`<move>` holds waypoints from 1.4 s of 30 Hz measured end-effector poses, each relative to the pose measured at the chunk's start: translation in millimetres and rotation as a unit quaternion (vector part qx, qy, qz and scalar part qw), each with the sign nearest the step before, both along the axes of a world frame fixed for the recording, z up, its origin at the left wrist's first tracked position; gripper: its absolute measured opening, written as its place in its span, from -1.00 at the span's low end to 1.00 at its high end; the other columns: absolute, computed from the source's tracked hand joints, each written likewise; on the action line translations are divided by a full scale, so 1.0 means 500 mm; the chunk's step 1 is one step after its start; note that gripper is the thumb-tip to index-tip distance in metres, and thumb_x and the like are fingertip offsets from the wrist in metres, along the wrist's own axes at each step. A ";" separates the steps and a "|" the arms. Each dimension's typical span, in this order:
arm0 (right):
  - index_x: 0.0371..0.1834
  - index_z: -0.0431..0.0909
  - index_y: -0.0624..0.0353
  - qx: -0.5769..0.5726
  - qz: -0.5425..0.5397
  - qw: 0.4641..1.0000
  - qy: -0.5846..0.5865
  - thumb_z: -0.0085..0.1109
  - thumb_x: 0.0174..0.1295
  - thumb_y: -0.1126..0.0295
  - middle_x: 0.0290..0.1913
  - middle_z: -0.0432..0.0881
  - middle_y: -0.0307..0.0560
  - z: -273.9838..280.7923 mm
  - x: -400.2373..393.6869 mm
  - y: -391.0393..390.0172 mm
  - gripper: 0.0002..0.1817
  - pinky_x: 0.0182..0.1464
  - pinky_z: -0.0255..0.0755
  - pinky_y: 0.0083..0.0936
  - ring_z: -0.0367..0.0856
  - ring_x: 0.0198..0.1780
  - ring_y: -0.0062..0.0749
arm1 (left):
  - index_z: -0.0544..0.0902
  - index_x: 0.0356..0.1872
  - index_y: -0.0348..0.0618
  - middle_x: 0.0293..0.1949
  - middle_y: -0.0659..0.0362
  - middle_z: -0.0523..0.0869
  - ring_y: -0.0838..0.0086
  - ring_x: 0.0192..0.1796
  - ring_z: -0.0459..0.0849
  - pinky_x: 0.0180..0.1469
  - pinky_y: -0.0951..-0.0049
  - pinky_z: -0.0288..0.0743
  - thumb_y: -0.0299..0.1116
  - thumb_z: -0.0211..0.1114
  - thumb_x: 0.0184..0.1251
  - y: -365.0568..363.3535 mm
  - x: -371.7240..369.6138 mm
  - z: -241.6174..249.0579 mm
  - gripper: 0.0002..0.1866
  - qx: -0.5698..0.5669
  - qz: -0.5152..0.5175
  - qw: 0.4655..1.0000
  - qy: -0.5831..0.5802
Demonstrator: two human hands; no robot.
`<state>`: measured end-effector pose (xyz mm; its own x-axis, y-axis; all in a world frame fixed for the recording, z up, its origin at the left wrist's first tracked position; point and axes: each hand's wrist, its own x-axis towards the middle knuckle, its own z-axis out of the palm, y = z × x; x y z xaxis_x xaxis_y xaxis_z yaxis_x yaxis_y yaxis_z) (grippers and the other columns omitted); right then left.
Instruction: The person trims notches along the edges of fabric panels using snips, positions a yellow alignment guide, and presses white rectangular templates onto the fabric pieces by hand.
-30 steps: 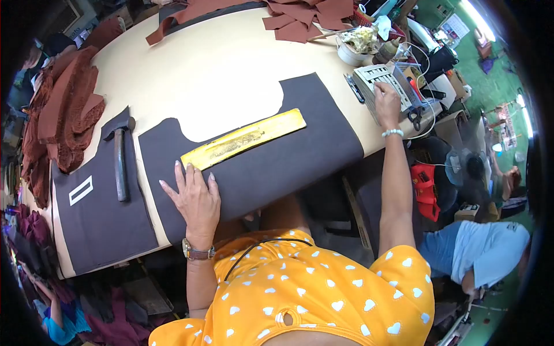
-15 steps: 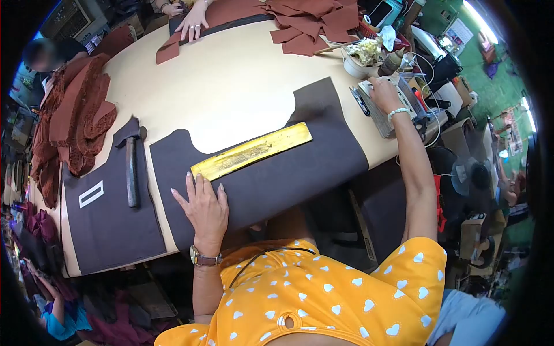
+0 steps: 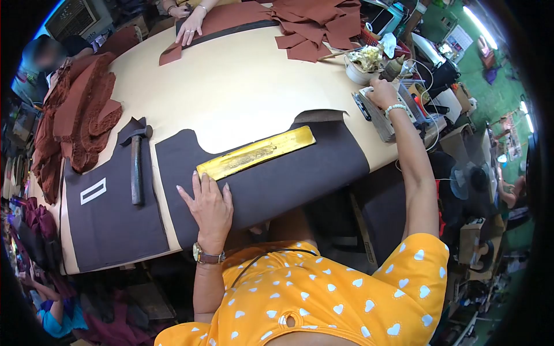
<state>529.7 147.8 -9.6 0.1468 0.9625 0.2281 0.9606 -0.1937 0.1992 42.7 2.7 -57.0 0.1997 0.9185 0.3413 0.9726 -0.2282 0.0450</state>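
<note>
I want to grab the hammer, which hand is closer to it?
Left. The left hand lies flat on the dark fabric, just beside the hammer. The right hand reaches across the table's far side.

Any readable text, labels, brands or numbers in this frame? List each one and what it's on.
None can be read.
White rectangular outline on the dark fabric piece: a plain frame with no letters inside.
Yellow metal ruler: worn surface, any markings too blurred to read.
Wristwatch on the left hand: dial not visible.
Papers pinned at the far right: too small to read.
</note>
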 end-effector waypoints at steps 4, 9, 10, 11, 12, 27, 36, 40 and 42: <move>-0.33 0.58 0.28 -0.008 0.012 0.999 -0.044 0.06 0.02 0.39 -0.35 0.63 0.18 -0.005 -0.017 -0.001 -0.79 -0.16 0.52 -0.19 0.64 -0.27 0.03 | 0.52 -0.08 -0.36 0.09 0.00 0.49 0.13 0.30 0.27 0.30 -0.25 -0.11 -0.27 0.10 0.26 -0.002 0.000 0.010 -0.65 -0.033 -0.003 0.999 -0.017; -0.34 0.55 0.32 0.052 -0.019 0.996 -0.067 -0.04 0.10 0.47 -0.37 0.63 0.21 -0.008 -0.047 -0.003 -0.82 -0.24 0.55 -0.17 0.65 -0.30 0.05 | 0.52 -0.09 -0.35 0.09 -0.01 0.49 0.13 0.29 0.27 0.29 -0.26 -0.10 -0.27 0.11 0.25 -0.001 0.001 0.011 -0.66 -0.034 -0.003 0.999 -0.020; -0.33 0.54 0.31 0.068 -0.043 0.995 -0.058 -0.05 0.11 0.47 -0.37 0.63 0.21 -0.006 -0.056 -0.008 -0.82 -0.25 0.55 -0.18 0.65 -0.30 0.05 | 0.52 -0.09 -0.35 0.09 -0.01 0.49 0.14 0.29 0.27 0.29 -0.25 -0.10 -0.27 0.11 0.25 -0.001 0.000 0.011 -0.66 -0.030 -0.005 0.999 -0.020; -0.33 0.53 0.31 0.084 -0.068 0.993 -0.049 -0.06 0.12 0.48 -0.37 0.63 0.21 -0.004 -0.063 -0.013 -0.82 -0.26 0.55 -0.18 0.65 -0.30 0.06 | 0.52 -0.09 -0.35 0.09 -0.01 0.49 0.14 0.29 0.27 0.29 -0.25 -0.10 -0.27 0.11 0.25 -0.001 -0.001 0.009 -0.66 -0.026 -0.006 0.999 -0.020; -0.33 0.53 0.30 0.102 -0.081 0.991 -0.041 -0.07 0.12 0.48 -0.37 0.63 0.20 -0.005 -0.061 -0.016 -0.83 -0.25 0.55 -0.17 0.65 -0.29 0.05 | 0.52 -0.09 -0.35 0.08 -0.01 0.49 0.14 0.29 0.27 0.29 -0.25 -0.10 -0.28 0.11 0.25 -0.002 -0.001 0.008 -0.66 -0.022 -0.008 1.000 -0.019; 0.01 0.34 0.31 0.552 -0.023 0.721 0.418 -0.05 0.17 0.64 -0.21 0.58 0.07 0.001 -0.042 -0.164 -0.69 -0.21 0.51 -0.48 0.63 -0.26 -0.30 | 0.52 -0.18 -0.32 -0.04 0.01 0.53 0.16 0.23 0.35 0.27 -0.25 -0.03 -0.33 0.13 0.23 0.010 -0.009 0.007 -0.75 -0.007 -0.026 0.999 -0.030; 0.05 0.45 0.28 0.062 0.084 0.574 0.812 0.05 0.23 0.51 -0.21 0.59 -0.14 -0.054 -0.397 -0.268 -0.69 -0.31 0.46 -0.71 0.54 -0.38 -0.63 | 0.62 -0.35 -0.25 -0.32 0.10 0.59 0.20 -0.22 0.54 -0.17 0.35 0.43 -0.53 0.17 0.13 0.087 -0.067 0.013 -0.91 -0.006 -0.138 0.972 -0.189; 0.10 0.38 0.33 -0.002 0.032 0.595 0.803 0.15 0.14 0.56 -0.39 0.60 -0.20 -0.082 -0.468 -0.272 -0.58 -0.45 0.40 -0.80 0.51 -0.47 -0.68 | 0.59 -0.20 -0.29 -0.34 0.07 0.60 0.18 -0.33 0.59 -0.22 0.32 0.46 -0.56 0.14 0.15 0.107 -0.075 0.004 -0.81 -0.069 -0.196 0.943 -0.262; 0.08 0.38 0.34 0.010 0.015 0.635 0.772 0.14 0.14 0.56 -0.41 0.60 -0.19 -0.090 -0.483 -0.268 -0.59 -0.48 0.39 -0.80 0.51 -0.47 -0.68 | 0.56 -0.11 -0.27 -0.34 0.06 0.60 0.22 -0.30 0.60 -0.20 0.34 0.46 -0.55 0.15 0.13 0.109 -0.078 0.004 -0.74 -0.100 -0.189 0.931 -0.295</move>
